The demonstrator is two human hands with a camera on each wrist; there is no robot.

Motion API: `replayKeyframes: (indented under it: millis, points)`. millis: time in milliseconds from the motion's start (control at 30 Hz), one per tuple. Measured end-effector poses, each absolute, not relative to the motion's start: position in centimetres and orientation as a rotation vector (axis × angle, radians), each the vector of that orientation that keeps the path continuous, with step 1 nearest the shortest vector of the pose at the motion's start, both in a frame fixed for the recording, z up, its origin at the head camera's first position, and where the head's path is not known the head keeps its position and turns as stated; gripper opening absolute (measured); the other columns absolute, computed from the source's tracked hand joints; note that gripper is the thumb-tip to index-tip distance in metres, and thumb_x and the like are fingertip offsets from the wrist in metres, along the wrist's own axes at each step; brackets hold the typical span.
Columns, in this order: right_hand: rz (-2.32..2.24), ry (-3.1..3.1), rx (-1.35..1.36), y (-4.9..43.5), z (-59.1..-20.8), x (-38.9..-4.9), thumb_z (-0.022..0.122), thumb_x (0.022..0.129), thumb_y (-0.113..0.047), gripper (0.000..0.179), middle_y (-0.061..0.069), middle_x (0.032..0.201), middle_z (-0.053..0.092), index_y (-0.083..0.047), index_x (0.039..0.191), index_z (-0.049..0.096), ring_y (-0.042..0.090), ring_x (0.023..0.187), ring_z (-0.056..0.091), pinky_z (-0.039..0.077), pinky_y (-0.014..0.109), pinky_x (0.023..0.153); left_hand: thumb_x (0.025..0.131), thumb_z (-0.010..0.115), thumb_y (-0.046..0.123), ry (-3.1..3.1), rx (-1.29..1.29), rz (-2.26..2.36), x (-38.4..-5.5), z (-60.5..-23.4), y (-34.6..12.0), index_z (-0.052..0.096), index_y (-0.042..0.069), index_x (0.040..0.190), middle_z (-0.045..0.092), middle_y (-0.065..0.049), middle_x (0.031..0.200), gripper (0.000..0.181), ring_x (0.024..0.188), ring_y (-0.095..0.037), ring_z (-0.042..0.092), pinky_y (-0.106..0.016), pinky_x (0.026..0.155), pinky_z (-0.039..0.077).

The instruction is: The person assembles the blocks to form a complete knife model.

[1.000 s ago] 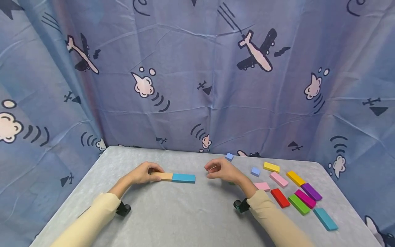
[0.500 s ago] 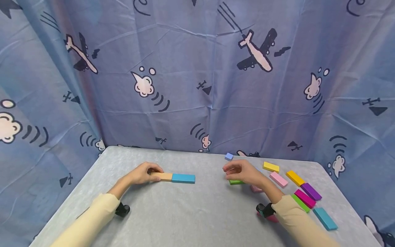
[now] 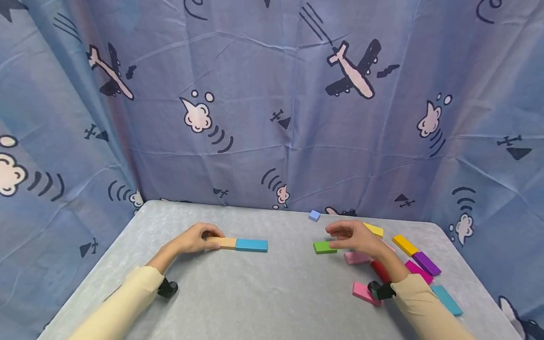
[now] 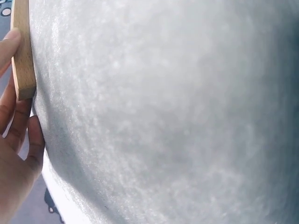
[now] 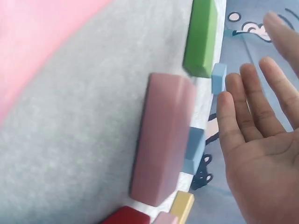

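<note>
On the left of the table, my left hand [image 3: 193, 239] grips a plain wooden block [image 3: 227, 243] by its near end. A thumb lies on one side of that block [image 4: 23, 60] in the left wrist view, with fingers on the other. End to end with it lies a blue block [image 3: 251, 245]. Over the right side hovers my right hand [image 3: 359, 237], fingers loosely bent and holding nothing. Beneath its fingertips in the head view is a green block [image 3: 321, 248]. The right wrist view shows the fingers apart from the green block [image 5: 202, 39] and a pink block [image 5: 161, 140].
More coloured blocks lie at the right: yellow [image 3: 374, 230], orange [image 3: 405, 245], purple [image 3: 427, 263], magenta [image 3: 419, 272], red [image 3: 379, 271], teal [image 3: 447, 301] and a nearer pink one [image 3: 366, 293]. A small light-blue block [image 3: 314, 216] sits by the back edge. A patterned curtain [image 3: 238, 118] hangs behind.
My right hand has moved right, from beside the blue block to over the loose blocks, uncovering the green one. My left hand stays on the wooden block.
</note>
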State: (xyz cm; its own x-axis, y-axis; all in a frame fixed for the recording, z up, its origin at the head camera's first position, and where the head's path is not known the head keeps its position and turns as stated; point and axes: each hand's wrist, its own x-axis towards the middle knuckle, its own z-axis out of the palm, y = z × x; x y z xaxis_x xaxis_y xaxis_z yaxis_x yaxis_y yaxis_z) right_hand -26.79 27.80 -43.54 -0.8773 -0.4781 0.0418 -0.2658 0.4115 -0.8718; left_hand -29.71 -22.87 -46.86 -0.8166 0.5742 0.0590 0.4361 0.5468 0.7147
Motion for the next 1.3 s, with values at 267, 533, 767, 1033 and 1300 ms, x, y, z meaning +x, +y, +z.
replayKeyframes:
  millis: [267, 533, 767, 1033, 1300]
  points:
    - [-1.358, 2.458, -0.725, 27.7, -44.7, -27.5, 0.082, 0.089, -0.011, 0.051, 0.026, 0.127, 0.063, 0.010, 0.130, 0.061, 0.042, 0.118, 0.060, 0.047, 0.043, 0.099, 0.091, 0.079, 0.014, 2.601, 0.874, 1.119, -29.8, -46.9, -22.8, 0.075, 0.006, 0.113, 0.071, -0.001, 0.106, 0.023, 0.094, -0.019, 0.062, -0.040, 0.085, 0.049]
    - [-1.298, 2.449, -0.793, 27.0, -45.2, -28.0, 0.084, 0.083, -0.003, 0.048, 0.025, 0.121, 0.066, 0.012, 0.124, 0.063, 0.041, 0.112, 0.062, 0.047, 0.053, 0.097, 0.091, 0.079, 0.014, 2.588, 0.861, 1.117, -29.7, -46.6, -22.7, 0.075, 0.005, 0.114, 0.071, -0.002, 0.106, 0.024, 0.095, -0.020, 0.062, -0.041, 0.086, 0.049]
    - [-1.282, 2.464, -0.774, 26.7, -45.0, -28.3, 0.084, 0.080, 0.004, 0.042, 0.022, 0.115, 0.069, 0.012, 0.118, 0.067, 0.039, 0.106, 0.064, 0.050, 0.050, 0.093, 0.092, 0.078, 0.013, 2.581, 0.841, 1.119, -29.7, -46.4, -22.8, 0.075, 0.006, 0.113, 0.070, -0.002, 0.107, 0.023, 0.095, -0.020, 0.062, -0.042, 0.087, 0.049]
    - [-1.293, 2.460, -0.715, 26.3, -44.6, -28.2, 0.082, 0.080, 0.006, 0.033, 0.019, 0.111, 0.071, 0.009, 0.112, 0.073, 0.037, 0.101, 0.064, 0.052, 0.045, 0.089, 0.092, 0.078, 0.013, 2.579, 0.851, 1.117, -29.6, -46.4, -22.8, 0.074, 0.005, 0.114, 0.070, -0.002, 0.107, 0.024, 0.096, -0.020, 0.063, -0.042, 0.088, 0.049]
    - [-1.247, 2.483, -0.743, 26.2, -44.4, -28.1, 0.083, 0.082, 0.002, 0.031, 0.017, 0.112, 0.071, 0.006, 0.112, 0.074, 0.034, 0.100, 0.065, 0.053, 0.040, 0.087, 0.092, 0.078, 0.012, 2.577, 0.857, 1.110, -29.5, -46.3, -22.8, 0.074, 0.004, 0.114, 0.071, -0.002, 0.106, 0.024, 0.094, -0.020, 0.062, -0.041, 0.086, 0.049]
